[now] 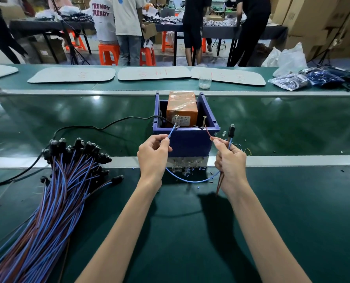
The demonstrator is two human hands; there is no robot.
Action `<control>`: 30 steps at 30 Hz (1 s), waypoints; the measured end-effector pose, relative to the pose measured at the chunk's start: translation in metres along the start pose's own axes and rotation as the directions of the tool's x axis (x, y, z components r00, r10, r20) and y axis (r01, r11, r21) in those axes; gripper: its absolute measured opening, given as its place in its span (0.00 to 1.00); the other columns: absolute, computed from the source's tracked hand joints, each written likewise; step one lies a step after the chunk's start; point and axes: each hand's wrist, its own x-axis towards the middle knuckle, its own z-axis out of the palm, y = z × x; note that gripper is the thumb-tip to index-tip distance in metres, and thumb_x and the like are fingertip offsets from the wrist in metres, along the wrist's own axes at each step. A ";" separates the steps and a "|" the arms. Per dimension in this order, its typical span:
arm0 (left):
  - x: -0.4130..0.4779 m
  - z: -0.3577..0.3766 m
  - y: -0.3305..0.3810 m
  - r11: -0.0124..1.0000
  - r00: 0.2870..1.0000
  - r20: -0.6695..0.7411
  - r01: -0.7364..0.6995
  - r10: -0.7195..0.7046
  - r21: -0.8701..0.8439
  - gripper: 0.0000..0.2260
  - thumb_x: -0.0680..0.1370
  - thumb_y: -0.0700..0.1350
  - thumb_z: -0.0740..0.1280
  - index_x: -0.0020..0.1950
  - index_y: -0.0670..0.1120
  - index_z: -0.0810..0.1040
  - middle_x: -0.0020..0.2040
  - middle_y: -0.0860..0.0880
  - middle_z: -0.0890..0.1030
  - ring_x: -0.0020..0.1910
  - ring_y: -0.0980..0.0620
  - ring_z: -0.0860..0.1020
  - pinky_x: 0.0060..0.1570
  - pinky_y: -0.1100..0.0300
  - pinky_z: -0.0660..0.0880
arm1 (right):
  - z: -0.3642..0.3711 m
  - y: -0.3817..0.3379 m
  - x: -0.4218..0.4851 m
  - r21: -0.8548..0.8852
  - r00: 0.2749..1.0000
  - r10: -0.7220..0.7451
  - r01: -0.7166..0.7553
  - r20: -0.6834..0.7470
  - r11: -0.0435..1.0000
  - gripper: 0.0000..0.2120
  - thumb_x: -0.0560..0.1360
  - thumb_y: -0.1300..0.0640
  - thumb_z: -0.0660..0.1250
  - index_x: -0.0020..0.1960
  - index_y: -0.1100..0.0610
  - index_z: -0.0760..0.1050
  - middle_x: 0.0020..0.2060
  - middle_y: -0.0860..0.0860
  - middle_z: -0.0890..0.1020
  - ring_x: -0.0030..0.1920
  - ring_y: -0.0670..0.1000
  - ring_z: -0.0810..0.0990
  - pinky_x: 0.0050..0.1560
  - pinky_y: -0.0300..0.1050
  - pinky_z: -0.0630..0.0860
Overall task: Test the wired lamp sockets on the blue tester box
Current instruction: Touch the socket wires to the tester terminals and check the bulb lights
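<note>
Tabletop (pixel 272 211) first: it is green and long, and all the work sits on it. On the left lies a big pile of wired sockets (pixel 68 170), with the black heads at the far end and the blue and red wires running back toward the person.

In the middle, just past both hands, stands the blue box (pixel 188 139), open at the top, with an orange block (pixel 182 111) inside.

The left hand (pixel 152 158) has a tight grip: it pinches the blue wire (pixel 172 132) near its tip. The right hand (pixel 230 162) has a tight grip too: it pinches the red wire (pixel 207 131) and also holds up one socket (pixel 231 130), bulb on top, just right of the box.

Both wires point up and away from the hands, leaning in toward the near edge of the box. There stand the left screw (pixel 176 119) and the right screw (pixel 204 120). The blue tip meets the foot of the left screw. The red tip is at the right screw, touching or just beside; I cannot tell which. I cannot tell if the bulb glows either. Each hand is nearest its own screw, so I think only a tiny push forward is needed.
</note>
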 end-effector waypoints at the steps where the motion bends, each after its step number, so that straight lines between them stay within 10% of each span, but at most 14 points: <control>1: 0.000 -0.001 0.000 1.000 1.000 0.001 -0.001 0.001 0.000 0.08 0.78 0.42 0.65 0.42 0.53 0.80 0.25 0.58 0.78 0.27 0.61 0.72 0.40 0.57 0.69 | 0.000 0.000 0.000 -0.003 1.000 0.001 -0.001 0.002 1.000 0.08 0.78 0.61 0.66 0.44 0.54 0.82 0.22 0.43 0.60 0.22 0.42 0.55 0.21 0.33 0.56; 30: -0.021 0.020 -0.007 0.983 0.964 0.246 0.134 -0.101 -0.122 0.07 0.80 0.39 0.62 0.46 0.47 0.79 0.32 0.53 0.81 0.26 0.59 0.76 0.31 0.66 0.75 | 0.003 -0.009 -0.012 -0.180 0.974 0.033 0.008 0.223 0.984 0.09 0.78 0.62 0.64 0.44 0.57 0.82 0.18 0.41 0.61 0.19 0.42 0.57 0.20 0.30 0.57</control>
